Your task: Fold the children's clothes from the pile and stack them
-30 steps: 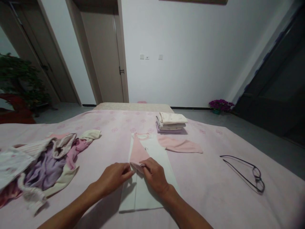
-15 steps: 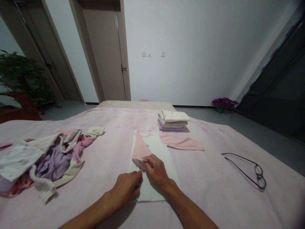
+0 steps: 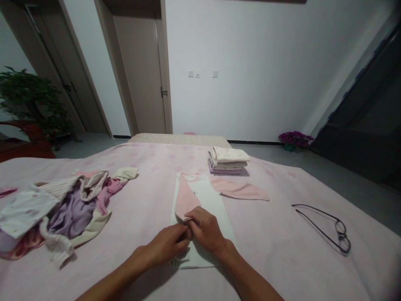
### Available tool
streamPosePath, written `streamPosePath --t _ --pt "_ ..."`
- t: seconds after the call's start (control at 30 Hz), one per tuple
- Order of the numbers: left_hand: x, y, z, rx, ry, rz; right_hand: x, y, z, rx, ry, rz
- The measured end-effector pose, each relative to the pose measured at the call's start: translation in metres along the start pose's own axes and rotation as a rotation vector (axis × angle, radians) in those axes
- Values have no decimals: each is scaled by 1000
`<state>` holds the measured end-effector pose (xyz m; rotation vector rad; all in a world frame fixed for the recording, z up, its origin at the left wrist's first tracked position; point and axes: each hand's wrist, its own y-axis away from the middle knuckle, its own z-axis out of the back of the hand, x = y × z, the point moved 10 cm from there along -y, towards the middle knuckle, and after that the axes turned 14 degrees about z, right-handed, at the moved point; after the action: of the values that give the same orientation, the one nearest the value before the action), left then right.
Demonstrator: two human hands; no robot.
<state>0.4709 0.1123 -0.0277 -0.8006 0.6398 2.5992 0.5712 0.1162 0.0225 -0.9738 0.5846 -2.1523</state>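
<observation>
- A small white top with pink sleeves [image 3: 208,196] is lying flat directly beneath and ahead of both hands, its neckline pointing away from them.
- One pink sleeve [image 3: 185,200] is lying folded across the top's front, its end reaching the right hand; the other pink sleeve [image 3: 242,189] is stretching out sideways, beyond and to the right of that hand.
- The right hand [image 3: 205,225] is pinching the end of the folded sleeve between thumb and fingers.
- The left hand [image 3: 173,242] is meeting the right at the fingertips, its fingers curling close together over the top's edge; whether they are gripping fabric, I cannot tell.
- A bit of white fabric is bunching just below the left hand.
- A loose pile of clothes [image 3: 72,213], white, purple, pink and cream, is lying well to the left of the left hand.
- A neat stack of folded clothes [image 3: 228,161] is sitting beyond the right hand.
- Dark-framed glasses [image 3: 341,235] are resting well to the right hand's right, arms open.
- A pink flowered cloth [image 3: 282,259] is spreading beneath everything.
</observation>
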Motion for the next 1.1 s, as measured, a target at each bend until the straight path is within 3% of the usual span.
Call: streamPosePath --t 0.1,0.17,0.3,0.4,0.57,0.73,0.9,1.1 --pt "19 -7 16 147 133 -24 8 6 -16 105 21 88" --pt "39 -21 41 137 192 28 11 8 -21 131 51 127" --pt "81 -67 100 -130 349 213 13 9 -29 192 117 157" --pt "86 -101 121 -259 395 265 16 11 -35 254 160 165" --pt "81 -149 130 -361 335 332 18 14 -38 304 193 161" --pt "86 -182 132 -405 229 407 20 15 -43 333 226 199" --pt "97 -195 132 -447 148 486 23 17 -48 394 243 262" --pt "106 -195 132 -510 85 532 44 16 -47 532 74 352"
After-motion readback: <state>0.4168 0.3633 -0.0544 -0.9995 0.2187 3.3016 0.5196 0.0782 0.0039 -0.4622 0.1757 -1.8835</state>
